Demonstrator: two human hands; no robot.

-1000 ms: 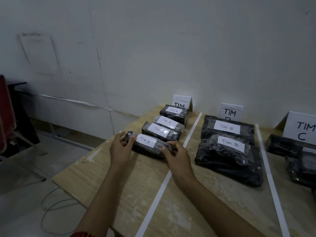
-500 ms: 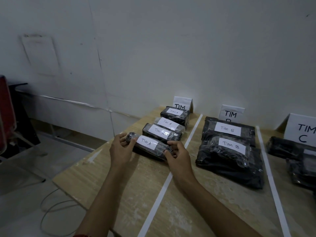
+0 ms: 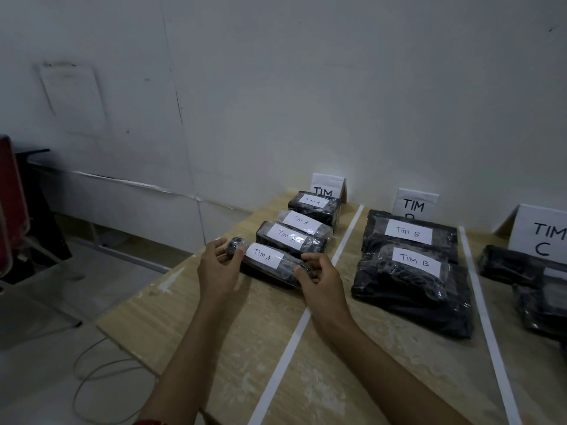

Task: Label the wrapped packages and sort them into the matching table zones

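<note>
Little has shifted since a second ago: left hand [image 3: 216, 273] and right hand [image 3: 319, 282] still grip the two ends of the nearest TIM A package [image 3: 265, 262], which lies on the table [image 3: 214, 326] just left of the white tape line [image 3: 288, 354]. Three more TIM A packages [image 3: 291, 240] sit behind it, also left of that line; two TIM B packages [image 3: 411, 271] lie right of it.

Table [image 3: 214, 332] — packages [image 3: 408, 234], 2 tape strips [image 3: 285, 348].

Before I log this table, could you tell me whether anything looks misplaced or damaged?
Nothing stands out. The package between the left hand and right hand reads TIM A, like its three neighbours; both middle-zone packages read TIM B. Labels on the right-zone packages are unreadable.
</note>
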